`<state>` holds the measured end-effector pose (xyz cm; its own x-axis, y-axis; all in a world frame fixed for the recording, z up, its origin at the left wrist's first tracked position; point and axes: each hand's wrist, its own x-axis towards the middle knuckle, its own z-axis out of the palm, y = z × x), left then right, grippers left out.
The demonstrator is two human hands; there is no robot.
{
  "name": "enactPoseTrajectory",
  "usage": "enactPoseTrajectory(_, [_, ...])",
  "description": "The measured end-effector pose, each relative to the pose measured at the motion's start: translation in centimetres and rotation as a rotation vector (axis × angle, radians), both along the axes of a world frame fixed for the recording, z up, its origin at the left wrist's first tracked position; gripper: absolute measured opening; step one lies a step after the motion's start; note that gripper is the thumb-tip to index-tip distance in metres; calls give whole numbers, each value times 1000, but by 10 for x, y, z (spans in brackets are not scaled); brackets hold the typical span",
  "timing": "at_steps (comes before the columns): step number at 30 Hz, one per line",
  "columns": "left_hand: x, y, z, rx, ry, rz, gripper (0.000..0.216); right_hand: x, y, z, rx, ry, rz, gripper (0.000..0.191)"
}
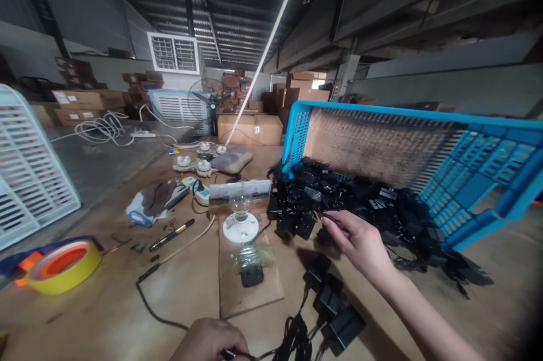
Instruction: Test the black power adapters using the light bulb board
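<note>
At the bottom edge, my left hand (210,341) is closed on a thin black cable (231,354), its connector end partly hidden by the fingers. My right hand (360,242) reaches to the near edge of a heap of black power adapters (305,194), its fingers closed on a black adapter that they largely cover. Three adapters (341,330) lie in a row below it, beside a bundle of black cord (294,338). Between the hands is a wooden board (250,301) with a clear bulb (240,202) in a white lamp holder (240,229) and a black socket (252,274).
A blue plastic crate (403,109) lies tipped on its side behind the heap. At left are a yellow tape roll (63,276), a pen (172,235), a cloth (156,198) and a pale crate (34,163). A power strip (199,191) and white lamp holders (203,166) stand farther back.
</note>
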<state>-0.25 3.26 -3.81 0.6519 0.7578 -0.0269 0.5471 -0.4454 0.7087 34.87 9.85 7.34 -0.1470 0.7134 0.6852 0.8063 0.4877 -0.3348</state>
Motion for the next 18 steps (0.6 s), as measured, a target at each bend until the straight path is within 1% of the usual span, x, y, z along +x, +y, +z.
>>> enactPoseTrajectory(2, [2, -3, 6, -9, 10, 21, 12, -12, -15, -6, 39, 117, 39, 20])
enactPoseTrajectory(4, [4, -5, 10, -28, -3, 48, 12, -33, -25, -13, 24, 245, 121, 13])
enactPoseTrajectory(6, [6, -6, 12, -58, -25, 68, 14, -53, -26, -17, -8, 408, 202, 12])
enactPoseTrajectory(8, [6, -6, 12, -86, -34, 75, 15, -65, -19, -14, -71, 610, 205, 15])
enactPoseTrajectory(10, [6, -6, 13, -102, -30, 66, 15, -64, -4, 1, -96, 807, 119, 21])
enactPoseTrajectory(12, [6, -6, 14, -121, -14, 62, 15, -54, 10, 26, -2, 972, 15, 26])
enactPoseTrajectory(13, [6, -6, 14, -133, -7, 62, 16, -48, 14, 40, 74, 1029, -5, 27])
enactPoseTrajectory(14, [6, -5, 15, -147, -3, 62, 16, -45, 15, 53, 136, 1068, 6, 28])
enactPoseTrajectory(15, [6, -5, 15, -164, -5, 59, 16, -45, 11, 64, 162, 1084, 46, 28])
enactPoseTrajectory(16, [6, -5, 14, -183, -16, 60, 16, -48, 4, 70, 133, 1072, 104, 26])
enactPoseTrajectory(17, [6, -5, 14, -205, -35, 75, 15, -55, -7, 72, 38, 1029, 177, 24])
enactPoseTrajectory(18, [5, -5, 14, -235, -59, 100, 15, -66, -21, 68, -107, 958, 257, 29])
